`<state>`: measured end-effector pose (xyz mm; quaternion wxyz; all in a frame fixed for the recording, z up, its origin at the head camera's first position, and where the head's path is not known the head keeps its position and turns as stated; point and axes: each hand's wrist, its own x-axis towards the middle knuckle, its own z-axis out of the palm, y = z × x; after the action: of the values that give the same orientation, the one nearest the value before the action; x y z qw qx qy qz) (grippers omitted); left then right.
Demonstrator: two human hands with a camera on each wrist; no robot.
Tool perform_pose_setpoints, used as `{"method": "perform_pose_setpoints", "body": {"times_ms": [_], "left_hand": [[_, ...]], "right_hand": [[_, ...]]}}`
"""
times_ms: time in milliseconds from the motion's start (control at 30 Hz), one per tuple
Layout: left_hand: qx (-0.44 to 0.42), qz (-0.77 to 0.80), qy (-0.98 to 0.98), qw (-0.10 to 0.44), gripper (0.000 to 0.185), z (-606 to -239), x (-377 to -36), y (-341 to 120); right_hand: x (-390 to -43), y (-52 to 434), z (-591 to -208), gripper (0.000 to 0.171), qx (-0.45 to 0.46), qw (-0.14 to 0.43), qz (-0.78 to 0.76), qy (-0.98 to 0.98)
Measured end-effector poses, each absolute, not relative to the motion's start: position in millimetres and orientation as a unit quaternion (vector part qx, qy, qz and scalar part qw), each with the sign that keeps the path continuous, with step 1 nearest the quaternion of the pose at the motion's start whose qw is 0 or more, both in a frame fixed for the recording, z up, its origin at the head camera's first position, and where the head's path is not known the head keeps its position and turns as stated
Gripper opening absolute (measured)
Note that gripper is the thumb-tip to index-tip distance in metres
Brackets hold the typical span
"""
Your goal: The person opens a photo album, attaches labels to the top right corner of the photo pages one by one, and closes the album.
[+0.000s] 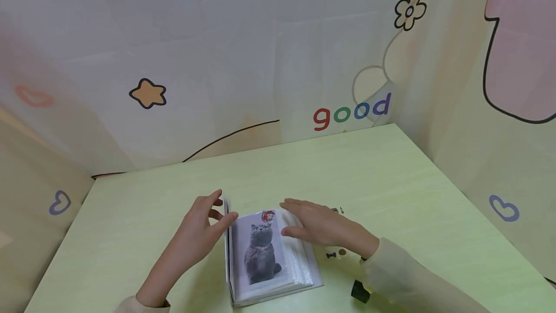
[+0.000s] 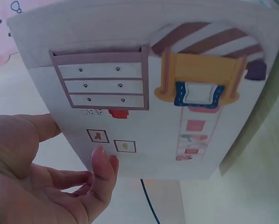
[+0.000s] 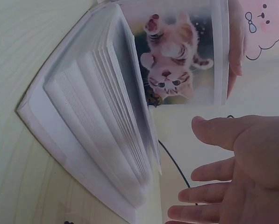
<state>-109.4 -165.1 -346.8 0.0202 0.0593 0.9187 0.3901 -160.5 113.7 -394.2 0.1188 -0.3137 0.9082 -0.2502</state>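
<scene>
A small photo album (image 1: pixel 307 274) with clear sleeves lies on the table, its front part raised on the left. My left hand (image 1: pixel 200 228) pinches the raised cover (image 2: pixel 158 126) at its edge, thumb on the inner side and fingers on the outside. That cover has drawings of a drawer chest and a bed. On the open right page is a photo of a grey cat (image 1: pixel 261 255); a kitten photo (image 3: pixel 172 51) faces it on the raised side. My right hand (image 1: pixel 319 223) is over the album's right part, fingers extended, holding nothing.
Small bone-shaped (image 1: pixel 331 255) and round pieces lie on the pale green table (image 1: pixel 143 226) right of the album. A small dark object (image 1: pixel 360 291) is by the right sleeve. A patterned curtain (image 1: pixel 243 62) stands behind the table.
</scene>
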Motion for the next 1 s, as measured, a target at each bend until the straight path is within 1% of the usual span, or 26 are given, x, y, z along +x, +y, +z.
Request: {"method": "perform_pose_setpoints", "body": {"times_ms": [233, 333, 500, 600, 733, 867, 933, 1000], "left_hand": [[0.076, 0.387, 0.919, 0.010, 0.065, -356.1, -101.1, -150.3], [0.081, 0.376, 0.923, 0.007, 0.060, -364.5, -99.0, -144.7], [0.090, 0.363, 0.927, 0.015, 0.056, -378.6, -93.4, -134.6], [0.098, 0.329, 0.939, 0.015, 0.059, -385.7, -87.1, -127.3], [0.129, 0.259, 0.957, 0.000, 0.067, -396.5, -75.9, -118.6], [0.166, 0.228, 0.959, -0.012, 0.072, -406.7, -67.3, -113.2], [0.181, 0.223, 0.958, -0.010, 0.073, -410.2, -65.0, -111.8], [0.191, 0.216, 0.958, 0.002, 0.075, -412.5, -63.7, -110.7]], "right_hand": [[-157.7, 114.3, -389.2, 0.054, -0.316, 0.103, -0.256, 0.908], [-156.1, 114.7, -388.1, 0.053, -0.309, 0.106, -0.263, 0.908], [-153.6, 114.8, -388.7, 0.055, -0.299, 0.116, -0.259, 0.911], [-151.6, 114.4, -389.4, 0.057, -0.294, 0.122, -0.262, 0.911], [-146.0, 113.9, -391.3, 0.061, -0.307, 0.123, -0.258, 0.908], [-137.5, 113.7, -395.4, 0.066, -0.334, 0.107, -0.240, 0.905], [-133.6, 113.2, -398.2, 0.069, -0.343, 0.099, -0.231, 0.905], [-130.6, 112.4, -400.9, 0.070, -0.352, 0.094, -0.223, 0.904]]}}
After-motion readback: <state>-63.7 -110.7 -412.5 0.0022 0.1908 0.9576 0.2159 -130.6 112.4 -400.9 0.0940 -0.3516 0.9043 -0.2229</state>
